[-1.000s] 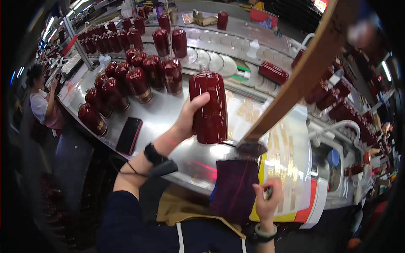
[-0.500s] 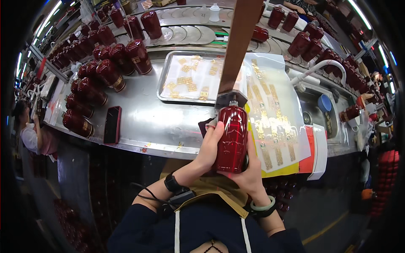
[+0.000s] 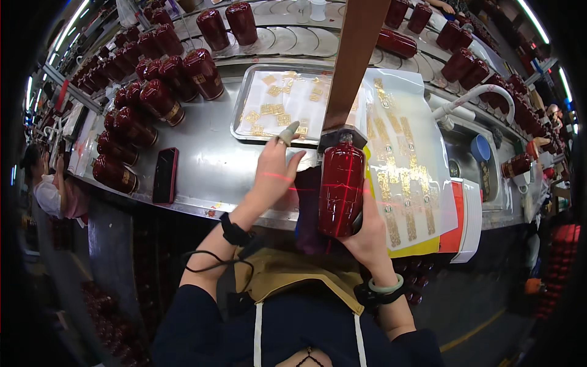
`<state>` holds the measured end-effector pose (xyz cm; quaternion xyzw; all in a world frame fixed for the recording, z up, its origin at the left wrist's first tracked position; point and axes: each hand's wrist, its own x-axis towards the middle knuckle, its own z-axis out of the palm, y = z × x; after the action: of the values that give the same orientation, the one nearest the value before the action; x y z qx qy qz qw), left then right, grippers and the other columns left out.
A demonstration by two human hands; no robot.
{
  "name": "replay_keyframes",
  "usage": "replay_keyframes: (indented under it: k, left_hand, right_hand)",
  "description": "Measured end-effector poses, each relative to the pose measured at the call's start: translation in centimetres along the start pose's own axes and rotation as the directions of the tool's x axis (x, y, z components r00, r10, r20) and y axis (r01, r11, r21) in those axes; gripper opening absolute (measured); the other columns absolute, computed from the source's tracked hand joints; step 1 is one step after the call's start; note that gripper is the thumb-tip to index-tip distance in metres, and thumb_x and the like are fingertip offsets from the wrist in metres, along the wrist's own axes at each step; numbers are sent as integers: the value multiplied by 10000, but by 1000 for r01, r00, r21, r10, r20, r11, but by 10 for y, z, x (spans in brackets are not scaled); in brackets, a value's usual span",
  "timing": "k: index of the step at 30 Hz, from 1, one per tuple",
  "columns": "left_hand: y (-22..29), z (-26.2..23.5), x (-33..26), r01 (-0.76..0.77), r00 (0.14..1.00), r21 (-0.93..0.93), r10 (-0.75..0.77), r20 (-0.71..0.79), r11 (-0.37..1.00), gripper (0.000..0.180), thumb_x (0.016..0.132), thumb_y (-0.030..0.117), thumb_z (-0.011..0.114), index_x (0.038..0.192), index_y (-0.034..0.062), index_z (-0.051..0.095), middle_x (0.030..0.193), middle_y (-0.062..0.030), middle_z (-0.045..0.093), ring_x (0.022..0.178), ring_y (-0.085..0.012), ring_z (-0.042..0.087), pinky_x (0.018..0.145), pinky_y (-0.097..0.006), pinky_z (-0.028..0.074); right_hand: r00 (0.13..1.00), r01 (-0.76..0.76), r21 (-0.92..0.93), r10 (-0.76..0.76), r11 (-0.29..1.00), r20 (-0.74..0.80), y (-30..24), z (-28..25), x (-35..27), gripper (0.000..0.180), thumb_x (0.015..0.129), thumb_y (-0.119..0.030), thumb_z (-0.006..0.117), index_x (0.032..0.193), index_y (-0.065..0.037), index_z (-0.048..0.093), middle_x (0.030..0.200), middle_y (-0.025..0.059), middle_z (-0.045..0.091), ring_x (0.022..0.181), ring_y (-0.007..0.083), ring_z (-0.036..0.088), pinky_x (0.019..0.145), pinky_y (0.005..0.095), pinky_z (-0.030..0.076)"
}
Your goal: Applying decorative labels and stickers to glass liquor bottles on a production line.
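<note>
My right hand [image 3: 370, 237] grips a glossy dark red glass bottle [image 3: 340, 196] from its lower right side. The bottle's neck points away from me, toward a dark bracket at the foot of a brown post [image 3: 353, 67]. Thin red light lines cross the bottle and my left hand. My left hand [image 3: 273, 171] is off the bottle, thumb apart from the fingers, with a pale finger cover on one fingertip. That fingertip is at the near edge of a metal tray [image 3: 239, 113], next to small gold decals [image 3: 267, 109] on white paper. A dark cloth [image 3: 309, 211] hangs left of the bottle.
Several red bottles [image 3: 160, 101] stand and lean at the left, beside a phone [image 3: 165, 176]. On the right, a clear sheet with gold strips [image 3: 408, 177] lies over yellow and red sheets. Beyond are a sink with a white faucet [image 3: 474, 95] and a conveyor [image 3: 293, 43] carrying bottles.
My left hand has let go of the bottle and moved forward and left to the tray. My right hand still holds the bottle. Bottles on the conveyor have shifted right.
</note>
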<state>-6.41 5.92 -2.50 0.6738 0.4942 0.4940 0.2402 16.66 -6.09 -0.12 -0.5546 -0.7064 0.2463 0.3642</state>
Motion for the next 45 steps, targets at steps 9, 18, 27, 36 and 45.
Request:
replay_keyframes:
  k: [9, 18, 27, 36, 45]
  left_hand:
    - [-52, 5, 27, -226, 928, 459, 47, 370, 859, 556, 821, 4, 755, 1363, 40, 640, 1020, -183, 715, 1009, -391, 658, 895, -465, 516]
    - [-22, -6, 44, -57, 987, 164, 31, 156, 985, 434, 862, -25, 720, 1286, 68, 710, 901, -130, 748, 859, -321, 733, 773, -413, 559]
    - [75, -1, -1, -444, 896, 119, 442, 49, 888, 317, 752, -73, 828, 1041, 34, 753, 966, -89, 770, 850, -282, 716, 795, -376, 553]
    - [75, 20, -24, -452, 892, 68, 449, 60, 889, 263, 753, 3, 757, 1014, 10, 725, 960, -101, 706, 918, -300, 688, 852, -438, 544]
    - [77, 20, -31, -439, 897, 160, 441, 23, 884, 246, 773, 66, 875, 991, 53, 762, 935, -57, 701, 918, -264, 680, 817, -398, 547]
  right_hand:
    - [999, 37, -46, -37, 998, -8, 1, 1, 2, 1113, 723, -249, 937, 1566, 105, 302, 1340, 301, 597, 1173, 450, 643, 956, 458, 551]
    - [1000, 17, -8, -17, 1000, 15, 0, -5, 2, 1197, 668, -309, 974, 1580, 77, 302, 1350, 288, 587, 1193, 444, 633, 965, 462, 545]
    - [970, -233, 358, 192, 904, 148, 16, -41, 21, 982, 684, -172, 967, 1539, -51, 498, 1324, 11, 615, 719, 66, 397, 654, 225, 389]
    - [969, -211, 559, 246, 802, 13, 4, -28, 39, 484, 1013, -66, 661, 1483, -45, 548, 1039, -47, 553, 745, 3, 402, 650, 169, 326]
    - [972, -204, 529, 234, 824, 11, 4, -26, 46, 429, 1032, -84, 641, 1451, -33, 567, 1009, -47, 564, 743, 6, 418, 641, 180, 330]
